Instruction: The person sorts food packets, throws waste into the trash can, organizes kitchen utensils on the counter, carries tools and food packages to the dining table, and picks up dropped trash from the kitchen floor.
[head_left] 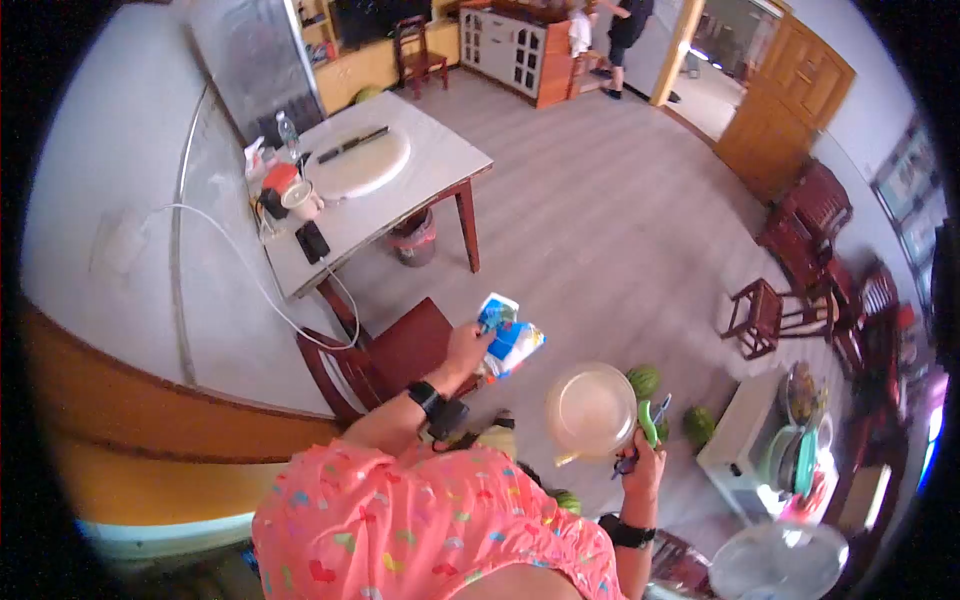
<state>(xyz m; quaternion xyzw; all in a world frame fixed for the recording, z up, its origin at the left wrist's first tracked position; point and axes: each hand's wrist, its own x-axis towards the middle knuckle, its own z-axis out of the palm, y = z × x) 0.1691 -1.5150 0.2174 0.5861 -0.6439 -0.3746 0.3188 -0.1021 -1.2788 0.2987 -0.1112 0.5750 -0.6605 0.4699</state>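
Observation:
My left hand (466, 352) is closed around a blue-and-white plastic packet (512, 342), held out over the floor beside a dark red chair (410, 345). My right hand (645, 466) is closed around several things at once. A round, see-through plastic bowl (590, 408) juts out to its left. A green-handled tool (648, 424), which looks like a peeler, sticks up from the fingers. Below it shows a small dark purple handle (625, 463), whose kind I cannot make out. Both wrists wear black bands.
A white-topped table (440, 160) at upper left bears a round white board (365, 165) with a knife, a bottle, a mug (300, 198) and a phone (312, 241). Watermelons (700, 425) lie on the floor. Wooden chairs (765, 310) line the right. A person (628, 40) stands far back.

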